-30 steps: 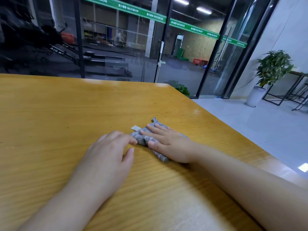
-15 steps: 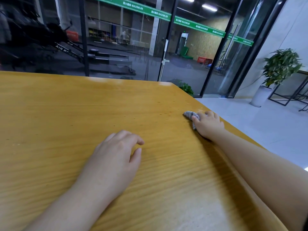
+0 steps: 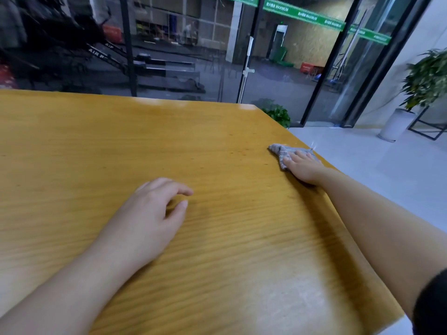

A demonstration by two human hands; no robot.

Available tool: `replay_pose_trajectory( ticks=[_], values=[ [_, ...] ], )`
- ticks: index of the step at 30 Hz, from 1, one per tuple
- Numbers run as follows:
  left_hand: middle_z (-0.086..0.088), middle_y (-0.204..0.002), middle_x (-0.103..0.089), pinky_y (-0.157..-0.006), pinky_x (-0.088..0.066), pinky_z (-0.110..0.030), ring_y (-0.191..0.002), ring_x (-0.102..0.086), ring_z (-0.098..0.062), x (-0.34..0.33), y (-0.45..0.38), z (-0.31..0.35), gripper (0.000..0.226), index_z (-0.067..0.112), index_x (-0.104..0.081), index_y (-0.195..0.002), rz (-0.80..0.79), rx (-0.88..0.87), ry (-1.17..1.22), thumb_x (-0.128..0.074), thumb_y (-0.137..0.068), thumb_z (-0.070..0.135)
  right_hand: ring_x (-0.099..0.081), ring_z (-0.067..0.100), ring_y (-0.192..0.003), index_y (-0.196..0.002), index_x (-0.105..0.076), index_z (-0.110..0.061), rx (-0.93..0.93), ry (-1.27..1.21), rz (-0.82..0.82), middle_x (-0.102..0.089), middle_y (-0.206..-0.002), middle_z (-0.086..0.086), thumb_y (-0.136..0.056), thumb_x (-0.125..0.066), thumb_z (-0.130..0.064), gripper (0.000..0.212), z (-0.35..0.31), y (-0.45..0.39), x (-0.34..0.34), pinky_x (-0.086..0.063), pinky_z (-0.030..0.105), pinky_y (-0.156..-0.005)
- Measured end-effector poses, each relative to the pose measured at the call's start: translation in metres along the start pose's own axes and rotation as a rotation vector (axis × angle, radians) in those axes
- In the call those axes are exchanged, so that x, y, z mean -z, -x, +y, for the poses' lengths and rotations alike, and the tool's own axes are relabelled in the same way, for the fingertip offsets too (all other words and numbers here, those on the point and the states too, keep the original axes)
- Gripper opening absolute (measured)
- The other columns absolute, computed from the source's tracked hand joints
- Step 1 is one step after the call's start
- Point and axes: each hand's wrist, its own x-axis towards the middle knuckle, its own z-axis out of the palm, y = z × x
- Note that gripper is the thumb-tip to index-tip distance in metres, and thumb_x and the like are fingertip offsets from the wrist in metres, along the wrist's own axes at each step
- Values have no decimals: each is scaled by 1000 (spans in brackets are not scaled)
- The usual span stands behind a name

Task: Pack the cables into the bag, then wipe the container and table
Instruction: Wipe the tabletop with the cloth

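While the right hand (image 3: 305, 166) lies flat, fingers straight, on a grey cloth (image 3: 281, 152), it presses that cloth onto the wooden counter (image 3: 121, 146) right at the counter's right-hand edge, toward its far right corner. Part of the cloth sticks out past the fingertips on the side away from the edge, bunched into a point; the rest is hidden under the palm. Back from the cloth, nearer the person and further in from the edge, the left hand (image 3: 151, 218) rests palm down on the bare wood with its fingers loosely curled, holding nothing. Both forearms stretch across the counter from the near side, and a dark sleeve (image 3: 433, 303) shows at the right arm's upper end. Beyond the counter's far edge stands a glass wall (image 3: 193, 56), and off past the cloth's corner a potted plant (image 3: 425, 83) stands on the pale floor (image 3: 377, 165).
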Motion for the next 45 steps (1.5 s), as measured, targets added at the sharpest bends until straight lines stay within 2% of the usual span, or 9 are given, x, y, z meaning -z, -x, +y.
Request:
replay_pose_trajectory(
  ticks=[6, 11, 24, 30, 35, 37, 39, 42, 45],
  values=[
    [27, -103, -51, -85, -24, 3, -99, -45, 3, 2, 1, -2, 18, 38, -59, -100, -15, -13, -16, -47, -87, 37, -3, 25, -148, -152, -12, -27, -74, -58, 37, -2, -161, 6, -99, -16, -53, 60, 2, -31, 3, -6, 46, -117],
    [32, -106, -49, -87, -31, -6, -107, -45, 6, -1, 1, -5, 28, 42, -58, -103, -42, -18, -29, -39, -83, 48, -10, 28, -147, -150, -21, -22, -94, -82, 82, -10, -159, 11, -99, -20, -50, 58, 1, -62, 4, -10, 47, -116],
    [33, -106, -49, -88, -27, -1, -107, -44, 8, -7, -1, -9, 30, 40, -59, -104, -13, 30, -52, -40, -82, 47, -13, 30, -146, -152, -17, -21, -27, -84, 60, -13, -159, 11, -100, -23, -46, 57, -29, -106, 12, -10, 45, -116],
    [33, -106, -49, -88, -27, -1, -107, -42, 10, -5, -1, -4, 30, 38, -59, -106, -2, 20, -58, -40, -83, 40, -22, 28, -142, -148, -26, -19, 141, -39, 37, -28, -152, 12, -101, -22, -41, 52, -74, -91, 12, -19, 44, -114],
    [27, -105, -53, -87, -27, -2, -102, -43, 5, -1, -2, -1, 31, 35, -61, -105, 38, 34, -45, -42, -81, 38, -28, 26, -136, -131, -43, -13, 408, -6, -54, -40, -128, 9, -98, -18, -45, 53, -126, -48, 3, -23, 42, -111],
    [25, -106, -53, -85, -32, -10, -101, -43, 4, 0, -2, 1, 33, 34, -62, -106, 52, 28, -43, -42, -80, 38, -19, 22, -142, -139, -37, -14, 527, 8, -49, -35, -140, 7, -101, -22, -42, 49, -142, -27, -2, -17, 41, -115],
    [24, -107, -53, -86, -36, -18, -102, -46, 1, 2, -2, 2, 34, 33, -62, -106, 66, 32, -39, -42, -80, 38, -4, 20, -148, -151, -19, -20, 610, 45, -81, -13, -158, 5, -103, -23, -41, 53, -157, -1, -4, -6, 39, -119],
    [20, -106, -54, -89, -42, -28, -103, -50, -7, 4, -2, 3, 34, 31, -63, -106, 79, 36, -33, -43, -79, 36, 7, 16, -148, -152, -7, -28, 692, 54, -118, 4, -161, 1, -103, -22, -43, 54, -166, 36, -6, 4, 35, -117],
    [21, -105, -54, -87, -36, -21, -103, -50, -8, 6, -2, 4, 33, 30, -63, -105, 99, 28, -32, -44, -79, 34, 8, 15, -147, -152, -7, -30, 774, 56, -152, 5, -161, 1, -103, -23, -42, 53, -167, 68, -8, 5, 36, -118]
  ],
)
